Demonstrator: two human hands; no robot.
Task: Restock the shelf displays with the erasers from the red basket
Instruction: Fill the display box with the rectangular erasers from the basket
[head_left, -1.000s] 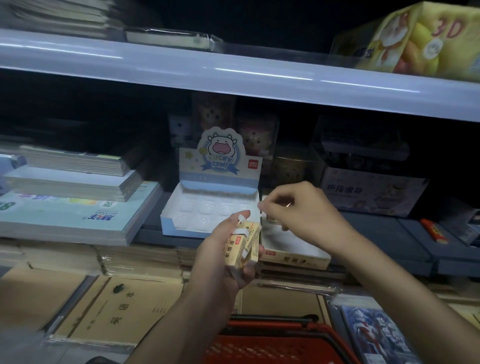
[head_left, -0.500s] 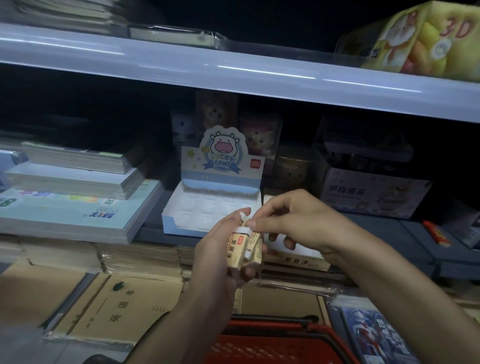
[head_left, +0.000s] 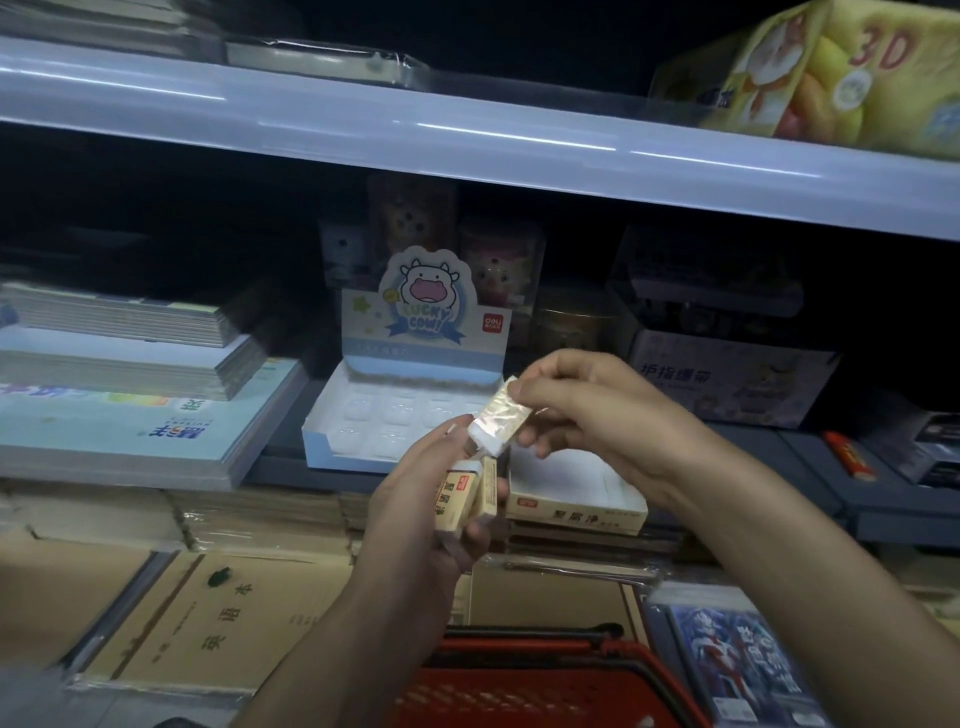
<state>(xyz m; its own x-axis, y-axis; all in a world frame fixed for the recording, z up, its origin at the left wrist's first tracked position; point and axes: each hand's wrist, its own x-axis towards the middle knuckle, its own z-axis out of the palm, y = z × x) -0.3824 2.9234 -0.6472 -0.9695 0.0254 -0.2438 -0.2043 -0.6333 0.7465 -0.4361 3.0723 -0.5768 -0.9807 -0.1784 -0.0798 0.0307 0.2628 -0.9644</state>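
Observation:
My left hand (head_left: 421, 499) grips a small bunch of yellow-sleeved erasers (head_left: 466, 496) upright in front of the shelf. My right hand (head_left: 597, 415) pinches one wrapped eraser (head_left: 501, 423) by its top end, lifted slantwise just above the bunch. Behind and below my hands sits a low white and yellow eraser display box (head_left: 576, 506) on the shelf. Left of it stands a blue cow-print display tray (head_left: 395, 410) with bare moulded slots. The red basket (head_left: 519, 680) shows at the bottom edge.
Stacks of exercise books (head_left: 130, 395) fill the shelf's left side. Brown notebooks (head_left: 208, 623) lie on the lower tier. A dark box with printed characters (head_left: 727, 379) stands to the right. The upper shelf edge (head_left: 467, 135) runs overhead, with a yellow 3D package (head_left: 831, 73) on it.
My right hand came back from the yellow display box to the bunch, took one eraser by its end and drew it up and out of my left hand's grip.

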